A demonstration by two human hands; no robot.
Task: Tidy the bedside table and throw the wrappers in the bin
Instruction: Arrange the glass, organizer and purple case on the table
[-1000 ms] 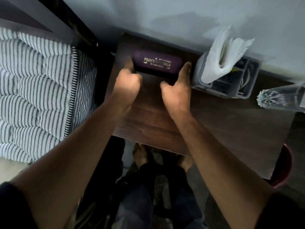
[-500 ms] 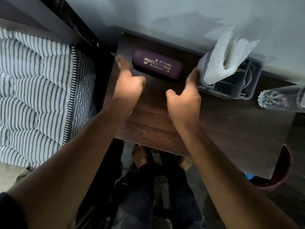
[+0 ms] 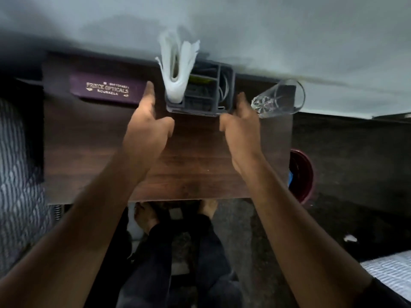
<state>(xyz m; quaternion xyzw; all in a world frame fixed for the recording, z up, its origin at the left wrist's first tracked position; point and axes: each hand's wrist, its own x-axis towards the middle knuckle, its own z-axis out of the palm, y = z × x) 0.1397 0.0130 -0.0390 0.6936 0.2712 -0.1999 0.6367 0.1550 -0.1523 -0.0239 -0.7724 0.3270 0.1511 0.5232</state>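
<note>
On the dark wooden bedside table [image 3: 200,165], a grey compartment organiser [image 3: 206,96] stands against the wall with white tissue paper [image 3: 178,70] sticking up from its left slot. My left hand [image 3: 146,130] is open just left of it, fingers extended beside the tissue and a small gap from the box. My right hand [image 3: 241,127] is open at its right side, fingertips at the box's right wall and thumb near its front corner. A purple glasses case [image 3: 106,90] with gold lettering lies at the back left.
A clear glass [image 3: 278,98] sits right of the organiser, close to my right hand. A dark red bin [image 3: 303,174] with something blue in it stands on the floor by the table's right edge. The striped mattress [image 3: 17,174] is left; a white scrap [image 3: 350,238] lies on the floor.
Both hands have left the purple glasses case and moved right to flank the grey organiser. The view has swung right with them.
</note>
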